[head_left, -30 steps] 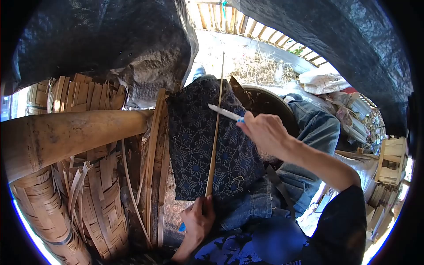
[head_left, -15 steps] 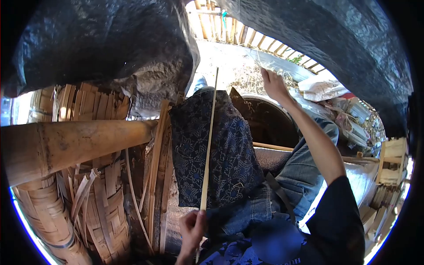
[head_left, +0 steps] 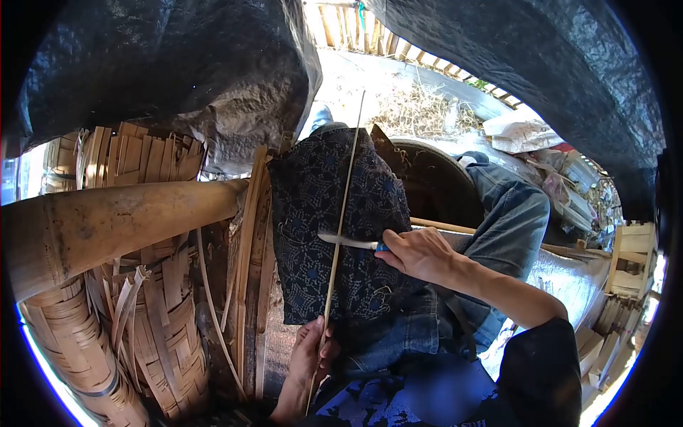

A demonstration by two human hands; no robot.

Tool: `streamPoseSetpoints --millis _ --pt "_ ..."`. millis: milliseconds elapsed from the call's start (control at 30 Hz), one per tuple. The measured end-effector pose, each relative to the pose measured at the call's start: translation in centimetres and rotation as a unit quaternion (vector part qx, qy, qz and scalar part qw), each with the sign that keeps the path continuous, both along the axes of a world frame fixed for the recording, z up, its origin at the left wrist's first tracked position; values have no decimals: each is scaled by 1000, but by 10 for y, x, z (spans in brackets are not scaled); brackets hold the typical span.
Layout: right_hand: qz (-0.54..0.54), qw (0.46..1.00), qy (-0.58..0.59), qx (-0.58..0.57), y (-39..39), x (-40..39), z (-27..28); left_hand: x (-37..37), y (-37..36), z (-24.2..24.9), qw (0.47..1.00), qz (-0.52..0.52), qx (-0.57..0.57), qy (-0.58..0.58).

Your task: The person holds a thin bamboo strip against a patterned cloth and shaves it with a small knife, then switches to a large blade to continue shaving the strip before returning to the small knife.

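Note:
A thin bamboo strip (head_left: 348, 178) runs lengthwise over a dark blue patterned cloth (head_left: 306, 213) spread on the person's lap. Near the cloth's lower edge, my left hand (head_left: 310, 353) pinches the strip between thumb and fingers. My right hand (head_left: 420, 255) is closed round the blue handle of a knife (head_left: 350, 241). The knife's pale blade points left and crosses over the middle of the strip; whether it touches the strip cannot be told.
A thick bamboo pole (head_left: 135, 222) juts in from the left above woven bamboo baskets (head_left: 78, 341). Dark plastic sheeting (head_left: 178, 64) hangs overhead. A round dark container (head_left: 441, 181) stands beyond the lap, with straw (head_left: 420, 114) on the ground behind it.
My right hand has swung from far up on the right down to the strip's middle, and the knife now shows clearly. The strip's far end has shifted slightly right and up; my left hand still holds it.

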State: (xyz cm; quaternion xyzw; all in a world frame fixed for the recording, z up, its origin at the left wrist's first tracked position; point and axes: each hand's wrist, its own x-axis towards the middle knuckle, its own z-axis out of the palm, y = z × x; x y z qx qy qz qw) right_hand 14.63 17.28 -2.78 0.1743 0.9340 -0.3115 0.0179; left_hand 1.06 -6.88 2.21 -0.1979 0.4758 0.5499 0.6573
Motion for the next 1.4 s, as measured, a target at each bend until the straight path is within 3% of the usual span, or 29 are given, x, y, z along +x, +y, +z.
streamPoseSetpoints --millis 67,167,300,433,467,500,533,567,633,667,700,733,800,900,1000,1033,1100,1167,1233,1300,1367,1400 --pt "-53 994 -92 23 6 -7 0 5 4 8 998 -33 -31 50" --pt "-99 994 -33 34 27 -17 -19 7 3 18 992 -94 -43 79" --pt "-97 995 15 7 67 -33 -38 6 -3 27 995 -65 -62 41" --pt "-106 992 -40 54 131 -47 -81 7 -24 29 997 -47 -56 25" --pt "-70 971 -79 214 170 -43 -125 8 -29 30 998 -37 -44 26" --pt "9 917 -167 362 194 -23 -167 9 -33 32 999 -22 -39 25" --pt "-225 950 -210 51 194 -39 -117 5 -28 38 990 -94 -101 29" --pt "-325 938 -119 -8 197 -43 -110 5 -27 38 990 -92 -102 29" --pt "-390 896 154 147 180 -43 -118 11 -26 33 995 -30 -73 56" --pt "-385 912 135 42 166 -41 -103 15 -24 31 995 -22 -76 53" --pt "-378 917 113 -61 150 -37 -86 16 -18 27 988 -54 -73 123" --pt "-308 932 169 -88 132 -29 -86 16 -12 24 975 -88 -67 193" --pt "-165 965 129 -157 98 -16 -65 16 -3 24 959 -120 -86 241" --pt "27 977 214 1 75 -5 -58 17 -2 24 920 -181 -105 331" --pt "58 984 162 52 84 -1 -76 18 -6 20 867 -236 -102 427" --pt "26 992 110 55 92 -6 -79 19 -9 18 831 -265 -102 478" --pt "-137 988 -29 57 120 -19 -96 22 -13 17 818 -269 -100 499" --pt "-267 960 -81 -32 149 -31 -85 24 -12 19 804 -272 -99 519" --pt "-341 939 46 -9 154 -38 -75 25 -7 25 794 -287 -113 524" --pt "-324 930 170 -9 139 -34 -65 26 -8 22 774 -283 -116 555" --pt "-269 953 107 -86 113 -15 -60 30 -8 16 755 -281 -116 581" --pt "-210 961 157 -93 96 -7 -52 31 -7 13 738 -276 -108 606"
